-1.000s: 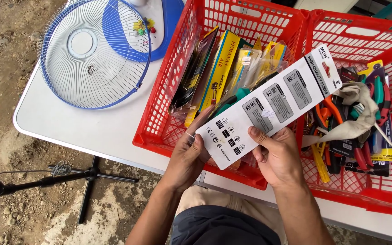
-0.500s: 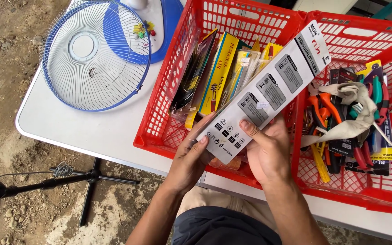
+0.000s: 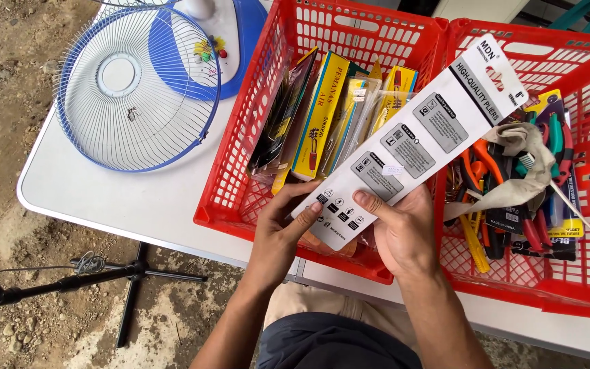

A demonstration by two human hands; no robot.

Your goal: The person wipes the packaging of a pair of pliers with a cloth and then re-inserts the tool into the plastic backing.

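Note:
Both hands hold a long white carded package (image 3: 418, 137) by its lower end, tilted up to the right over two red baskets. Its printed back with grey panels faces me. My left hand (image 3: 283, 236) pinches the bottom left corner with thumb on top. My right hand (image 3: 399, 232) grips the bottom right edge, its thumb lying across the card. The package's lower end hovers above the near rim of the left red basket (image 3: 240, 198), which holds upright packaged goods in yellow and dark wrappers (image 3: 322, 113).
The right red basket (image 3: 582, 287) holds several pliers and hand tools with a grey rag (image 3: 524, 160). A blue wire fan guard (image 3: 138, 89) lies on the white table (image 3: 117, 205). A black stand (image 3: 104, 273) rests on the dirt ground at lower left.
The package has swung from nearly level to a steeper tilt, its far end rising toward the top right. Both hands have kept their grip on its lower end.

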